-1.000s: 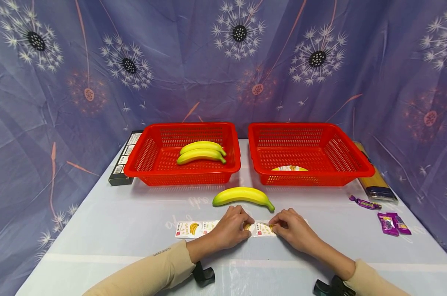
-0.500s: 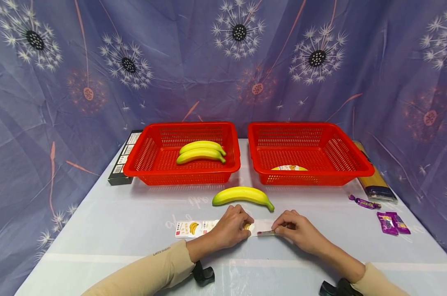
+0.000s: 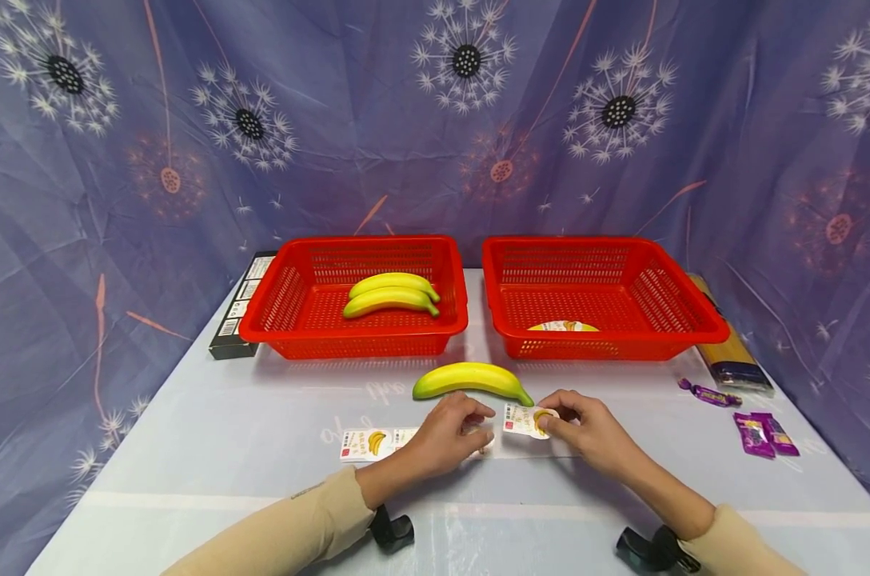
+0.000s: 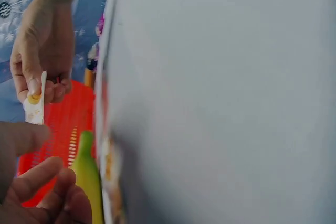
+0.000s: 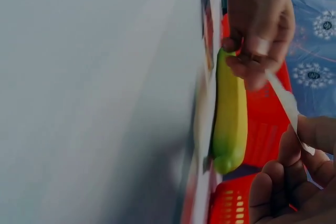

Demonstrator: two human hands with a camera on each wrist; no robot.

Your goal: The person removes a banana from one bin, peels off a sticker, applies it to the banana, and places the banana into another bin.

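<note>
My right hand (image 3: 589,436) pinches a white banana sticker (image 3: 523,420) between thumb and fingers, raised above its backing strip (image 3: 406,437). In the right wrist view the sticker (image 5: 285,99) shows its pale side and bends slightly. To its left, my left hand (image 3: 445,436) hovers over the strip, thumb and fingers apart with nothing between them. More printed banana stickers show at the strip's left end, partly covered by this hand. Just beyond both hands lies a yellow banana (image 3: 471,380) with a greenish end, its stem close to the held sticker.
A red basket (image 3: 356,348) with two bananas (image 3: 392,296) stands at the back left. Beside it a second red basket (image 3: 608,350) holds a yellow item with a label. Purple-wrapped sweets (image 3: 755,436) and a brown packet (image 3: 737,356) lie right; a black box (image 3: 237,328) left.
The right hand has peeled the sticker off the strip and lifted it, turning its printed face into view. The left hand has loosened its fingers and let go of the strip.
</note>
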